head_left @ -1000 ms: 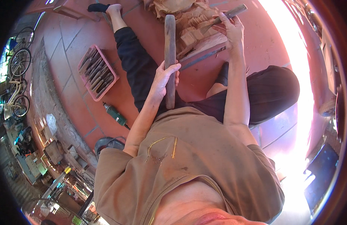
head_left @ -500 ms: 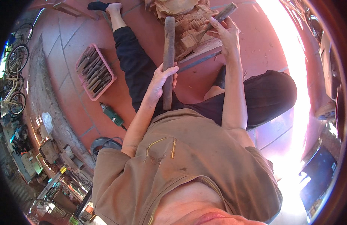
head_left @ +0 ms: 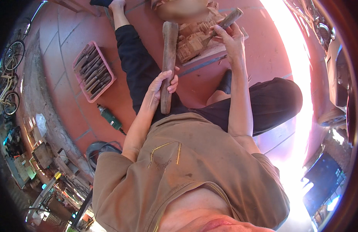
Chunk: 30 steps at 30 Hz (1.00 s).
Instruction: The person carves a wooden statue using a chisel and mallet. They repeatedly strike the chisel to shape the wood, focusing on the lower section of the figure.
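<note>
My left hand [head_left: 160, 87] grips the lower end of a long wooden mallet [head_left: 169, 50], which stands roughly upright over my lap. My right hand [head_left: 232, 40] holds a wooden-handled chisel [head_left: 230, 18], its tip set against a pale carved wood block [head_left: 192, 40] on the red tiled floor between my legs. The mallet's head is beside the carving, to the left of the chisel and apart from it. I sit on the floor in black trousers and a brown shirt.
A pink tray [head_left: 109, 83] holding several chisels lies on the floor to my left. A green power tool [head_left: 109, 118] lies below it. A long flat metal bar [head_left: 202, 65] sits by the carving. Bicycles [head_left: 11, 69] stand far left, a vehicle [head_left: 335, 58] far right.
My right hand has shifted the chisel slightly along the carving. The mallet stays upright in my left hand, almost in the same place.
</note>
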### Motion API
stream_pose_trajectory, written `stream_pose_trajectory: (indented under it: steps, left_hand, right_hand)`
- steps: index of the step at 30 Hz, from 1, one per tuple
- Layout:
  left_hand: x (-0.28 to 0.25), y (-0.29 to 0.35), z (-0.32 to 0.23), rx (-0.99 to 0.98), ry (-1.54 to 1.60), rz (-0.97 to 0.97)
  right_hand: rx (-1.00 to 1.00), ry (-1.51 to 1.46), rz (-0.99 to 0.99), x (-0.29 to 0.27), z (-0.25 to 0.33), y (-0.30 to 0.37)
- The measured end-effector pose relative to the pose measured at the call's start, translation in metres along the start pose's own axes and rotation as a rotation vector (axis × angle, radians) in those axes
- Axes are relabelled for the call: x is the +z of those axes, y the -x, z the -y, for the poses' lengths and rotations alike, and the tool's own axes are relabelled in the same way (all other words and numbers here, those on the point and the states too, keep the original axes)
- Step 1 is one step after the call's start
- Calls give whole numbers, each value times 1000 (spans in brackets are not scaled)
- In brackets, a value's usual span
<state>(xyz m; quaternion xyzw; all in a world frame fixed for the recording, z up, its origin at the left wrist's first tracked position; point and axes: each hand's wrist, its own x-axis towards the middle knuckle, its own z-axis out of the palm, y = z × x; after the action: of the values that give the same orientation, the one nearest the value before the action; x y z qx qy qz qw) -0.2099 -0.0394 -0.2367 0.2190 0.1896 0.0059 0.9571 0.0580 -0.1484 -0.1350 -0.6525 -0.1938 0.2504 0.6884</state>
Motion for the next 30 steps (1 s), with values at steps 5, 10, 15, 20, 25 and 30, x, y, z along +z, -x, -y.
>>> stream_pose_trajectory:
  steps: [5,10,15,20,25,30]
  left_hand:
    - [-3,0,2,10,20,10]
    - [6,4,1,55,23,-68]
    - [13,8,-5,77,-107,-94]
    - [18,10,-6,83,-78,-93]
    - [13,9,-3,69,-50,-77]
    - [14,9,-4,62,-67,-85]
  right_hand:
    - [-55,41,-14,11,1,6]
    - [-261,475,-18,24,2,15]
    - [-326,568,-3,40,16,20]
    - [-300,558,11,38,19,13]
    - [-272,505,70,37,22,13]
    - [-275,452,86,38,19,15]
